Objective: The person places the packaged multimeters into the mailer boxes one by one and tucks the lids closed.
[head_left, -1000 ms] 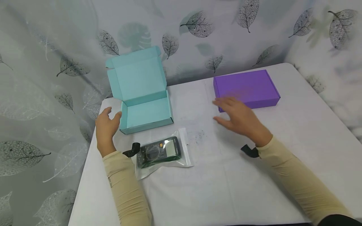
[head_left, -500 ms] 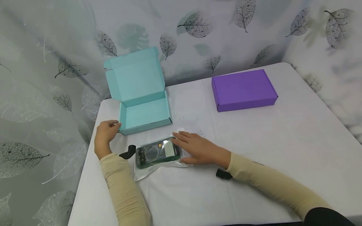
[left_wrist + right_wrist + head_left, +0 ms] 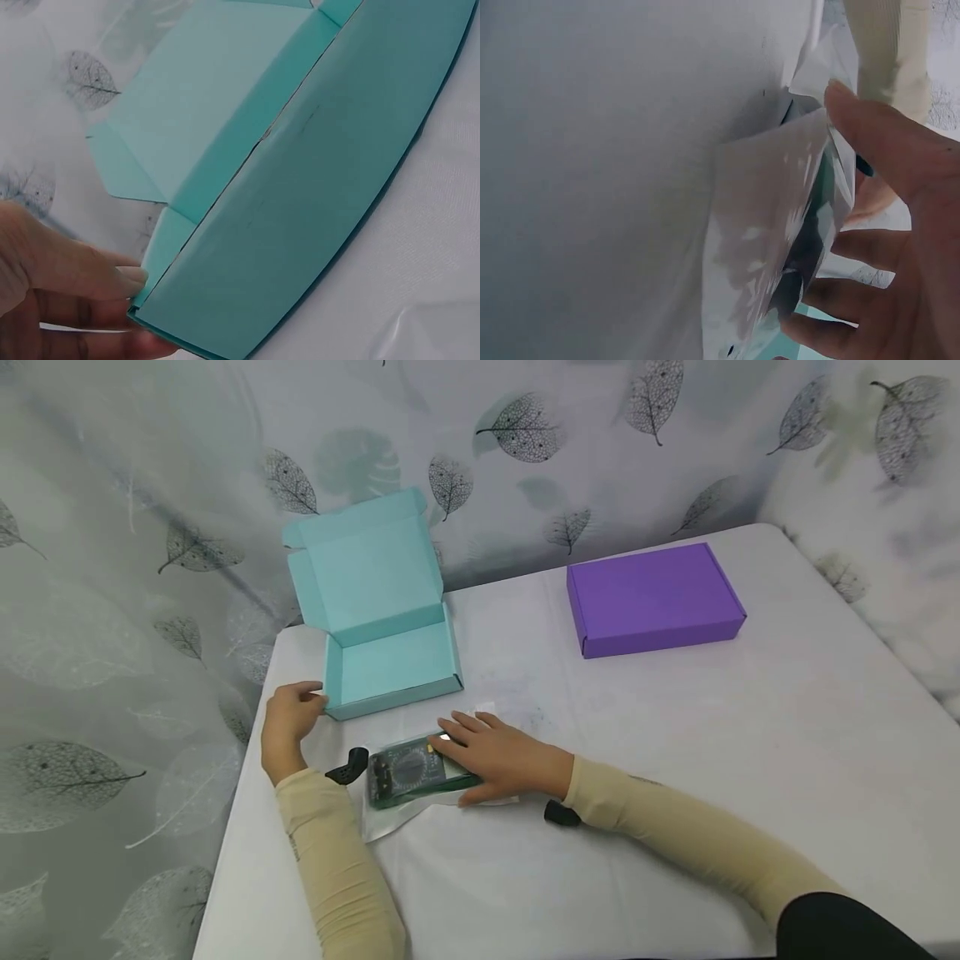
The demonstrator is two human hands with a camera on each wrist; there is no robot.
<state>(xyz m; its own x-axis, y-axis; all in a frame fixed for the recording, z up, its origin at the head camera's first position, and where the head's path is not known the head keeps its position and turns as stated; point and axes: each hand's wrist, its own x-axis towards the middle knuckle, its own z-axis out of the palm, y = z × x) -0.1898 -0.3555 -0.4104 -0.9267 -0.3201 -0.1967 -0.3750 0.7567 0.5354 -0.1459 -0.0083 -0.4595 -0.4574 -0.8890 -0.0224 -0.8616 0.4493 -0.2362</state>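
At the table's left side stands a teal cardboard box (image 3: 397, 664), its lid raised and its inside bare. My left hand (image 3: 292, 718) holds its front left corner; in the left wrist view the thumb (image 3: 112, 277) lies against the end wall, with fingers around the corner below. Just in front of the box lies a dark green multimeter (image 3: 408, 768) inside a clear plastic zip bag (image 3: 393, 827). My right hand (image 3: 506, 760) lies spread over the right end of the multimeter, covering most of its display. In the right wrist view, the thumb and fingertips flank the bag (image 3: 765, 202).
A closed purple cardboard box (image 3: 656, 597) sits at the back right of the white-covered table (image 3: 712, 718). Leaf-patterned curtains (image 3: 525, 485) hang behind and to the left. Black camera mounts (image 3: 562, 814) stick out from both wrists.
My right hand has come from near the purple box, left and down onto the bagged multimeter, then farther left over it. My left hand has lowered to the teal box's corner.
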